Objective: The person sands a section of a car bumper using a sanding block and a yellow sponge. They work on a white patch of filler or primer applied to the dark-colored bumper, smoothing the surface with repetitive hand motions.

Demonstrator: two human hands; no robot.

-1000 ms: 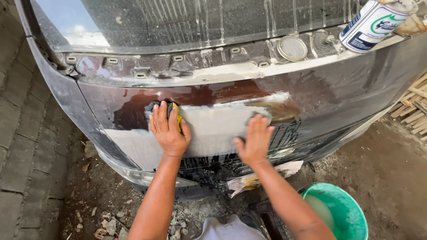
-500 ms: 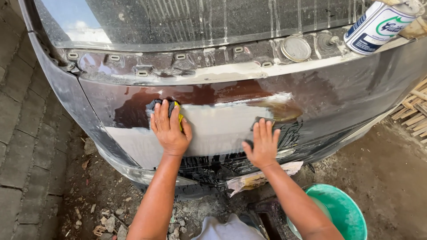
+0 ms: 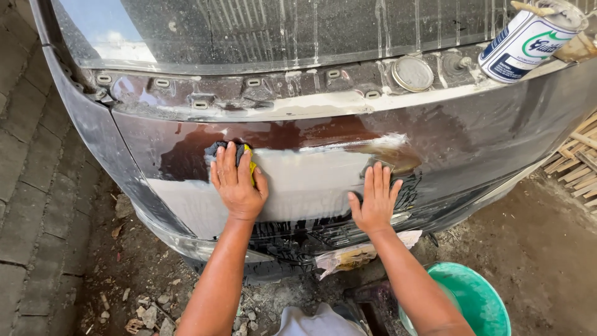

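My left hand point(image 3: 237, 185) lies flat on a dark and yellow sanding pad point(image 3: 219, 149), pressing it against the wet rear panel of a dark car point(image 3: 485, 137). A broad pale grey patch of filler point(image 3: 305, 183) covers the panel between my hands. My right hand point(image 3: 375, 200) rests flat, fingers spread, on the right edge of that patch and holds nothing. Brown bare paint shows above the patch.
A blue and white can point(image 3: 528, 38) with a stick in it stands on the ledge at the top right. A green bucket point(image 3: 476, 302) sits on the dirt ground at the lower right. Crumpled paper point(image 3: 354, 256) lies under the bumper; wooden slats point(image 3: 575, 165) are at the right.
My right hand has slid rightward and a little down along the filler patch. My left hand with the pad has stayed almost in place.
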